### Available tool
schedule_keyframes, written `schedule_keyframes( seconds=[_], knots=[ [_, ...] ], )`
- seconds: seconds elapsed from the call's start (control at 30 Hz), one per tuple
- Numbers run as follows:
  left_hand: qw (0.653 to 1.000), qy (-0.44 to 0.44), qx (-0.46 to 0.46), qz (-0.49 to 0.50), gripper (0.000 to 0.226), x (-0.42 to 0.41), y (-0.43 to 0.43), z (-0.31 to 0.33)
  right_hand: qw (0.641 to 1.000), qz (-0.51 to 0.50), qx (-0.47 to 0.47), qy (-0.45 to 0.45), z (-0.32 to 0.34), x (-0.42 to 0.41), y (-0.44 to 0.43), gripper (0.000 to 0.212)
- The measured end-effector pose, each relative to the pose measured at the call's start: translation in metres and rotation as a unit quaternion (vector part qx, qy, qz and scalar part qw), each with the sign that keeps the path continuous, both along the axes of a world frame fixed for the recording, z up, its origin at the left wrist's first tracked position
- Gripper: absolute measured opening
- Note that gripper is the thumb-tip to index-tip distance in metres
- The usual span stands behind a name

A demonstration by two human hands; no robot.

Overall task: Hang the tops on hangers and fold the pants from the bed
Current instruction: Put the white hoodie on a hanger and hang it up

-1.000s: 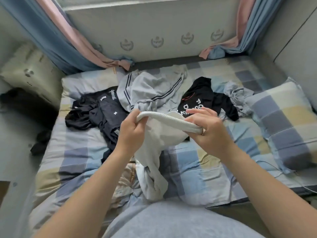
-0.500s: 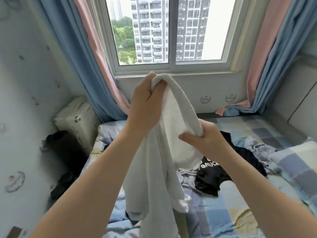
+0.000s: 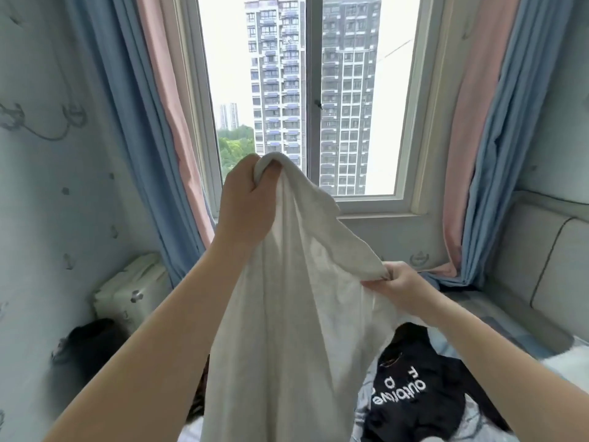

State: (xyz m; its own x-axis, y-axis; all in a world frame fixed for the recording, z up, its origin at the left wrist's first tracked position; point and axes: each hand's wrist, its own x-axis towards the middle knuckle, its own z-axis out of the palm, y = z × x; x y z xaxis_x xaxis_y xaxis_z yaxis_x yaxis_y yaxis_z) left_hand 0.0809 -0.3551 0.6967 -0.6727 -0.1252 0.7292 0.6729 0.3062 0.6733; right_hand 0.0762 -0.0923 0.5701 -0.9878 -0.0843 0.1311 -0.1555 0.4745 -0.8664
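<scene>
A white garment [image 3: 296,298] hangs in the air in front of the window. My left hand [image 3: 245,205] grips its top edge high up, fingers curled round the bunched cloth. Lower and to the right, my right hand [image 3: 398,288] pinches the other end of that edge. The cloth drapes down between my arms and hides much of the bed. A black top with white lettering [image 3: 411,387] lies on the bed under my right forearm. No hanger is in view.
The window [image 3: 306,90] is straight ahead, with blue and pink curtains [image 3: 153,122] on both sides. A padded headboard [image 3: 548,266] stands at the right. A pale case [image 3: 130,291] and a dark heap [image 3: 86,346] sit by the left wall.
My view has tilted up from the bed to the window. Both hands have lifted the white garment off the bed and spread its top edge wider, the left hand higher.
</scene>
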Motion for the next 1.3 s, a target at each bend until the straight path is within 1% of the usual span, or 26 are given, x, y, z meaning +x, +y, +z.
schedule_keyframes(
  seconds=[0.1,0.17,0.2,0.27,0.33,0.4,0.47,0.53,0.57,0.6,0.63,0.67,0.7,0.73,0.77,0.8,0.83,0.93,1.0,1.03,1.13,1.17,1.23,1.3],
  knots=[
    [1.0,-0.021,0.006,0.005,0.035,-0.007,0.023,-0.003,0.996,0.027,-0.054,0.064,0.045,0.005,0.012,0.016],
    [0.999,-0.033,0.013,0.006,0.034,-0.011,0.04,-0.007,0.987,0.038,-0.128,0.089,0.068,0.014,0.02,0.008],
    [0.999,-0.042,0.017,0.011,0.032,-0.014,0.048,-0.011,0.98,0.043,-0.168,0.093,0.076,0.018,0.024,0.011],
    [0.998,-0.062,0.007,0.033,0.026,-0.018,0.065,-0.019,0.967,0.056,-0.236,0.079,0.085,0.028,0.036,0.017],
    [0.994,-0.095,-0.009,0.049,0.012,-0.02,0.082,-0.029,0.956,0.059,-0.282,0.054,0.084,0.035,0.05,0.024],
    [0.988,-0.15,-0.032,0.035,0.014,-0.018,0.101,-0.041,0.953,0.059,-0.293,0.036,0.079,0.041,0.066,0.029],
    [0.978,-0.188,-0.083,-0.025,0.023,-0.012,0.122,-0.057,0.965,0.064,-0.251,0.038,0.073,0.048,0.081,0.024],
    [0.957,-0.202,-0.153,-0.14,0.041,0.0,0.144,-0.074,0.976,0.075,-0.2,0.038,0.066,0.055,0.098,0.015],
    [0.933,-0.226,-0.168,-0.225,0.049,0.007,0.156,-0.083,0.98,0.087,-0.177,0.034,0.062,0.058,0.106,0.012],
    [0.901,-0.26,-0.161,-0.307,0.054,0.013,0.169,-0.094,0.983,0.101,-0.148,0.031,0.057,0.061,0.114,0.01],
    [0.875,-0.283,-0.137,-0.368,0.055,0.019,0.183,-0.105,0.986,0.117,-0.114,0.031,0.053,0.063,0.122,0.009],
    [0.861,-0.292,-0.114,-0.401,0.05,0.024,0.196,-0.117,0.988,0.128,-0.081,0.029,0.048,0.065,0.13,0.008],
    [0.869,-0.284,-0.1,-0.393,0.038,0.03,0.211,-0.129,0.989,0.137,-0.057,0.023,0.042,0.067,0.138,0.006],
    [0.889,-0.27,-0.094,-0.359,0.02,0.034,0.224,-0.141,0.988,0.146,-0.043,0.015,0.036,0.069,0.146,0.004],
    [0.907,-0.256,-0.086,-0.322,0.011,0.037,0.235,-0.152,0.988,0.152,-0.037,0.01,0.027,0.07,0.156,0.008],
    [0.924,-0.248,-0.083,-0.279,0.027,0.04,0.244,-0.164,0.988,0.151,-0.031,0.005,0.017,0.07,0.166,0.013],
    [0.933,-0.247,-0.076,-0.251,0.034,0.045,0.251,-0.175,0.99,0.141,-0.019,-0.003,0.004,0.07,0.177,0.016],
    [0.942,-0.255,-0.058,-0.212,0.024,0.061,0.266,-0.202,0.991,0.106,0.064,-0.044,-0.042,0.073,0.207,0.029],
    [0.94,-0.272,-0.052,-0.197,0.027,0.073,0.277,-0.216,0.987,0.084,0.114,-0.081,-0.083,0.077,0.223,0.027],
    [0.941,-0.278,-0.041,-0.192,0.027,0.077,0.281,-0.222,0.985,0.068,0.116,-0.104,-0.106,0.08,0.23,0.026],
    [0.94,-0.283,-0.001,-0.19,0.031,0.086,0.287,-0.231,0.979,-0.014,0.113,-0.167,-0.172,0.094,0.244,0.034],
    [0.941,-0.282,0.01,-0.187,0.031,0.087,0.288,-0.232,0.976,-0.035,0.12,-0.18,-0.191,0.099,0.247,0.032],
    [0.94,-0.289,0.021,-0.181,0.028,0.089,0.289,-0.231,0.972,-0.062,0.109,-0.2,-0.221,0.109,0.251,0.023],
    [0.936,-0.3,0.052,-0.177,0.026,0.091,0.288,-0.23,0.971,-0.059,0.092,-0.215,-0.239,0.117,0.252,0.016]
  ],
)
